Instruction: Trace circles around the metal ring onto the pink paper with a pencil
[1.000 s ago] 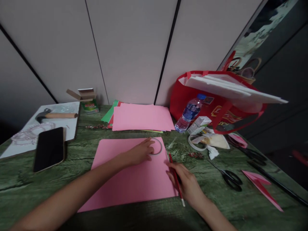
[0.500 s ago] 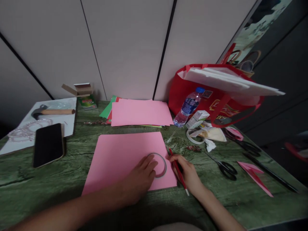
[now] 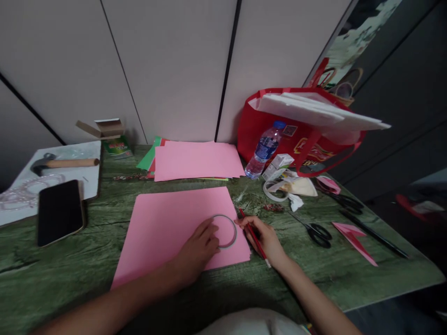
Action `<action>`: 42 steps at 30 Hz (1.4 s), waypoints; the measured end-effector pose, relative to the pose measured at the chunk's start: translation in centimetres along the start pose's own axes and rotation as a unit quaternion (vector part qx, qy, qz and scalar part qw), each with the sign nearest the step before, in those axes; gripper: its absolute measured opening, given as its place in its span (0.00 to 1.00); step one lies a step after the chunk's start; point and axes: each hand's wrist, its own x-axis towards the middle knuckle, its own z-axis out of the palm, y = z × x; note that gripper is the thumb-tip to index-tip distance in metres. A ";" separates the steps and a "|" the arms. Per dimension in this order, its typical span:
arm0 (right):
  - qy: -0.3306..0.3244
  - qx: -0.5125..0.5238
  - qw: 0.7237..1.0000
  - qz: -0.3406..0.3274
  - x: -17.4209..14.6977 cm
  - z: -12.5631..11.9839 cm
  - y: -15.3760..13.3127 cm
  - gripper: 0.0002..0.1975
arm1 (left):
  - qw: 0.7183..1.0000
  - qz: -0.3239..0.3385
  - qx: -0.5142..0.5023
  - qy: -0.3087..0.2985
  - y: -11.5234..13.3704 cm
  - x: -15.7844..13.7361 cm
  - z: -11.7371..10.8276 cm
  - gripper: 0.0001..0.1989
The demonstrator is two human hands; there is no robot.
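Observation:
My left hand rests on a stack of pink paper, its fingers bent at the left edge of a thin grey ring. The ring lies flat near the right side of the top sheet, and its left edge is partly hidden by my fingers. Just past the paper's right edge, my right hand grips a red pencil. The pencil slants, its white-tipped end toward me and its other end pointing away, beside the sheet.
Behind lies more pink paper. A water bottle stands before a red bag. Scissors, a tape roll and folded pink paper lie at right. At left are a phone, a hammer and an opened box.
The view has shifted slightly, moving most things left in the picture. My left fingers have drawn back toward the ring's left edge, showing more of its inside. My right hand still holds the pencil.

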 end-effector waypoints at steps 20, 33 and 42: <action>0.205 0.416 0.865 0.192 0.8 -0.4 0.7 0.22 | 1.000 0.008 0.011 0.020 -0.2 0.0 0.2 0.05; 0.292 0.238 0.914 0.152 1.0 -0.8 0.1 0.12 | 0.999 0.020 0.036 0.006 -0.3 0.3 0.3 0.07; 0.082 0.225 0.960 0.147 0.7 0.3 -1.4 0.13 | 0.998 0.020 0.056 0.018 0.0 0.1 0.4 0.06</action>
